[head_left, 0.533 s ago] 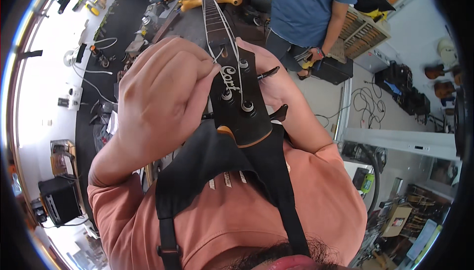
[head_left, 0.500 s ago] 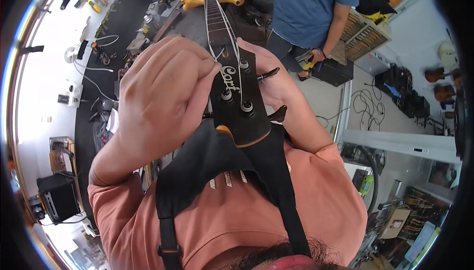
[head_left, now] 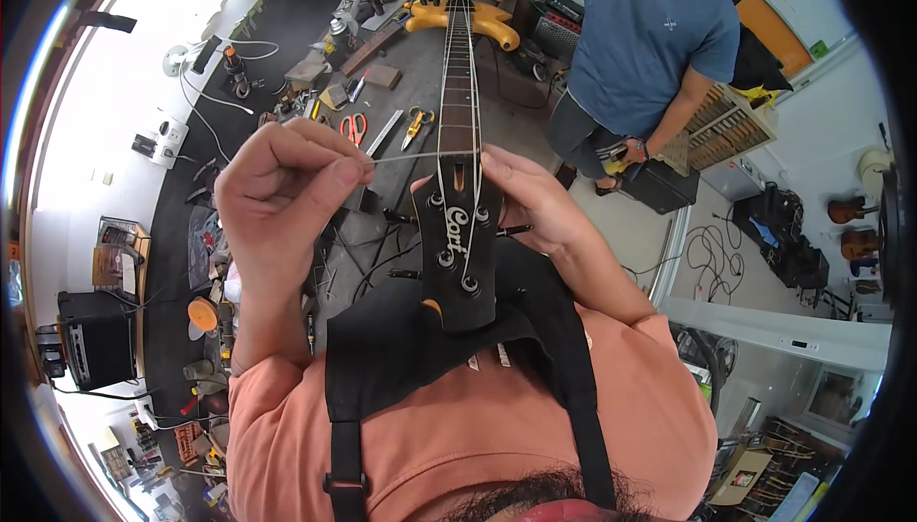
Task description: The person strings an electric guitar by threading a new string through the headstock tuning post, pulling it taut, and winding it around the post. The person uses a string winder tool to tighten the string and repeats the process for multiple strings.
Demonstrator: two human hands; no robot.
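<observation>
A bass guitar lies lengthwise before me: black headstock (head_left: 457, 310) close to my chest, fretted neck (head_left: 457, 92) reaching away to the yellow wooden body (head_left: 489, 27). My left hand (head_left: 282, 197), left of the headstock, pinches a thin string (head_left: 409, 157) that runs taut sideways to the nut area. My right hand (head_left: 540, 207) grips the neck from the right just at the headstock, its fingers partly hidden behind it. Tuning posts on the headstock carry other strings. Red scissors (head_left: 352, 127), a steel ruler (head_left: 384, 133) and yellow-handled cutters (head_left: 416, 127) lie left of the neck.
The dark workbench (head_left: 287, 6) curves along the left with tools, cables and blocks. A person in a blue shirt (head_left: 630, 44) stands at upper right, a hand near the guitar body. A black amplifier (head_left: 95, 339) sits at left; cables (head_left: 712, 255) lie on the floor at right.
My left hand has moved leftward off the headstock, drawing the string out sideways. The view has shifted, so the guitar appears lower and farther right, and more of the bench shows.
</observation>
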